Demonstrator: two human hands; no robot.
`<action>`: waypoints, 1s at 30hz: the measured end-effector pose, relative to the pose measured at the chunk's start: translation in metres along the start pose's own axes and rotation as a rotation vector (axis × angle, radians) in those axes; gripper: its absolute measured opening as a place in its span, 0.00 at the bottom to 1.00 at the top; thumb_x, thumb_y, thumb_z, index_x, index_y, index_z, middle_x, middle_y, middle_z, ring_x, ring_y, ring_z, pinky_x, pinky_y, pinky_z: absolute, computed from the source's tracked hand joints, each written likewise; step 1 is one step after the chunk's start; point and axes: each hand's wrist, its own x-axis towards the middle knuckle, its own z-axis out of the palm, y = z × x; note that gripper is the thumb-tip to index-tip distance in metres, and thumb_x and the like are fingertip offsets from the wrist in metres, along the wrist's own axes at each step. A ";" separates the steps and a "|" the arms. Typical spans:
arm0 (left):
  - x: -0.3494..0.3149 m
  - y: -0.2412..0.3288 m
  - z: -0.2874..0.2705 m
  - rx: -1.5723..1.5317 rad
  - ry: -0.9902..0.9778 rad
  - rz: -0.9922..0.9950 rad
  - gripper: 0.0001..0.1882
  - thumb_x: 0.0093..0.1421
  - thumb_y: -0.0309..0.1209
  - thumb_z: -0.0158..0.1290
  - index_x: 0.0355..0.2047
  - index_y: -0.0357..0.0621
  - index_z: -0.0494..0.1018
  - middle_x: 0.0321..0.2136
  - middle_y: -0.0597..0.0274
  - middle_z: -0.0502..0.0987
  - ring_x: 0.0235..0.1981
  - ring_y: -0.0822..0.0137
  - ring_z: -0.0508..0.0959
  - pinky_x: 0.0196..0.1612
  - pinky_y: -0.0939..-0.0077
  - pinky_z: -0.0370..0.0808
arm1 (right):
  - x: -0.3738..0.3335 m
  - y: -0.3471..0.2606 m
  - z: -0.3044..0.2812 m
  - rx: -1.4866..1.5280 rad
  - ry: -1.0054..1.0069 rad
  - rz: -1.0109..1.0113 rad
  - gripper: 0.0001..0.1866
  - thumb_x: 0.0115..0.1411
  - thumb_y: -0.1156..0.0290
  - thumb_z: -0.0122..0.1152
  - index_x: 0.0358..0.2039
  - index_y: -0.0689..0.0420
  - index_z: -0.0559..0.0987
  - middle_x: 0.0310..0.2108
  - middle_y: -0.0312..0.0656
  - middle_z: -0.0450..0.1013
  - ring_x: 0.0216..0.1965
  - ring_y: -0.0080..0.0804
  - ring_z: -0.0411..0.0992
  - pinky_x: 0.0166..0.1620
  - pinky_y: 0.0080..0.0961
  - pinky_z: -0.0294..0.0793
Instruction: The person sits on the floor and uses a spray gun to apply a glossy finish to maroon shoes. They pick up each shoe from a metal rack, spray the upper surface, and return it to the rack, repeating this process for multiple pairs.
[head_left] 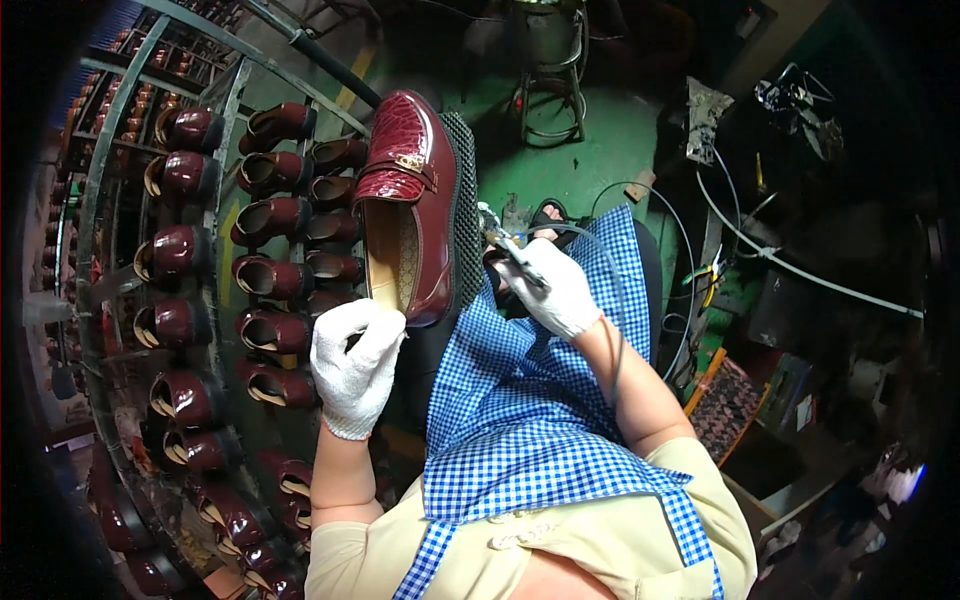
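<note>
A glossy burgundy loafer point(428, 222) with a croc-patterned toe, a metal buckle and a patterned insole stands toe away, just left of my lap. My left hand point(357, 362), in a white knit glove, pinches its heel edge with thumb and fingers. Behind the shoe's right side shows a dark, mesh-like textured pad point(463, 190). My right hand point(560, 290), also gloved in white, is closed round a metal hose-fed gun point(510, 248). The gun's tip points up and left, apart from the shoe. A thin hose point(615, 290) loops back from it over my forearm.
On the left, a metal rack point(150, 60) carries rows of similar burgundy shoes point(270, 222). A stool point(553, 100) stands ahead on the green floor point(610, 130). To the right are a pale hose point(810, 270), pliers point(714, 280) and an orange-edged crate point(725, 405).
</note>
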 end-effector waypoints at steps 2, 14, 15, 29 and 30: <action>0.001 -0.001 0.000 -0.034 0.000 -0.014 0.27 0.46 0.15 0.72 0.47 0.52 0.85 0.44 0.62 0.79 0.44 0.57 0.81 0.46 0.65 0.80 | -0.010 -0.011 -0.027 0.065 0.102 -0.053 0.13 0.66 0.60 0.70 0.44 0.56 0.84 0.31 0.44 0.73 0.29 0.42 0.76 0.34 0.34 0.78; -0.003 0.005 0.004 -0.151 0.044 -0.030 0.27 0.45 0.11 0.71 0.46 0.50 0.85 0.44 0.60 0.79 0.45 0.58 0.81 0.47 0.68 0.79 | -0.018 -0.061 -0.082 0.325 0.000 -0.112 0.10 0.65 0.62 0.71 0.38 0.54 0.82 0.30 0.41 0.75 0.30 0.39 0.77 0.35 0.31 0.77; -0.006 0.004 0.005 -0.195 0.043 -0.057 0.28 0.45 0.11 0.71 0.46 0.50 0.85 0.44 0.60 0.79 0.45 0.58 0.82 0.47 0.68 0.80 | -0.017 -0.061 -0.080 0.341 0.020 -0.112 0.10 0.65 0.63 0.71 0.38 0.54 0.82 0.30 0.41 0.74 0.30 0.39 0.76 0.35 0.32 0.77; 0.039 0.005 -0.010 -0.055 -0.161 0.210 0.19 0.48 0.20 0.72 0.42 0.50 0.88 0.37 0.62 0.83 0.40 0.58 0.84 0.44 0.67 0.81 | -0.022 -0.064 -0.092 0.374 -0.028 -0.066 0.11 0.65 0.60 0.72 0.36 0.54 0.84 0.27 0.41 0.75 0.26 0.39 0.77 0.30 0.32 0.76; 0.046 0.008 -0.012 -0.059 -0.205 0.217 0.18 0.49 0.20 0.72 0.42 0.50 0.88 0.35 0.62 0.83 0.39 0.58 0.84 0.44 0.68 0.81 | -0.024 -0.065 -0.096 0.367 -0.049 -0.055 0.12 0.65 0.60 0.72 0.36 0.54 0.84 0.27 0.41 0.75 0.26 0.39 0.77 0.30 0.32 0.76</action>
